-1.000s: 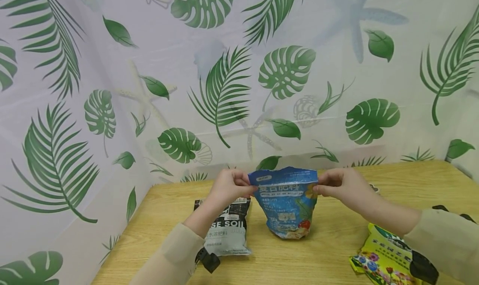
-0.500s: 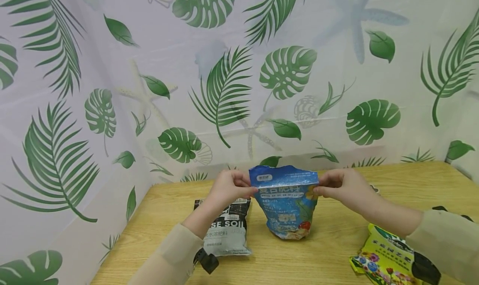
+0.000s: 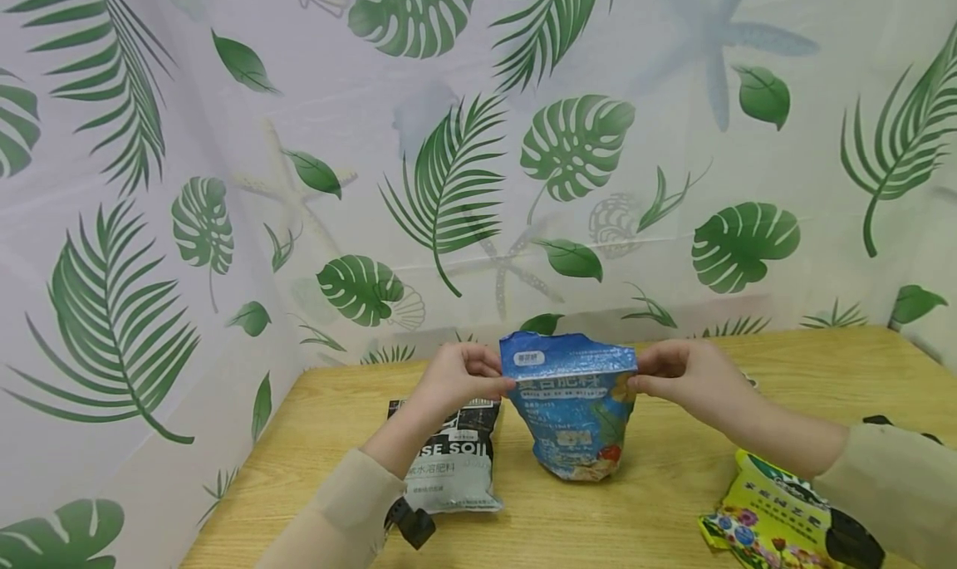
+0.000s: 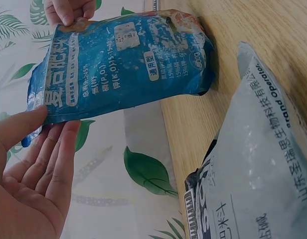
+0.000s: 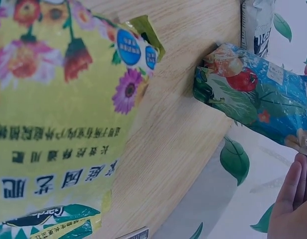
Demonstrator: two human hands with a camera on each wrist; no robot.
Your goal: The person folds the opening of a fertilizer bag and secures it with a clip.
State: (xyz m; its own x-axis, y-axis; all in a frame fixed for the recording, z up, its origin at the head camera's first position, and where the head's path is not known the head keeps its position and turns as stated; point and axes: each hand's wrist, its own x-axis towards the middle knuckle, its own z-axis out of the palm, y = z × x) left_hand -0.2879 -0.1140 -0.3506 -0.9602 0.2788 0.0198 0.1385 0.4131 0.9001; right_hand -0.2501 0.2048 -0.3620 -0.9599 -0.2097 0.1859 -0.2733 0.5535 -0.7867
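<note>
A blue fertilizer bag (image 3: 571, 424) stands upright on the table, its top edge folded over slightly, with pictures of vegetables near its base. My left hand (image 3: 458, 380) pinches its upper left corner between thumb and fingers. At the upper right corner, my right hand (image 3: 691, 378) pinches the bag the same way. The left wrist view shows the left thumb on the printed front of the blue bag (image 4: 128, 64) and the fingers behind it. In the right wrist view, the blue bag (image 5: 258, 89) reaches the fingers of the right hand (image 5: 293, 199) at the frame's edge.
A black and white soil bag (image 3: 452, 469) lies left of the blue bag, partly behind the left forearm. A yellow fertilizer bag (image 3: 773, 511) lies at the right, under the right forearm. The wooden table (image 3: 598, 527) meets a leaf-print curtain (image 3: 478, 179) behind.
The bag's top band has tipped so that more of its blue front shows than a second ago. Both hands keep their pinch and have hardly moved.
</note>
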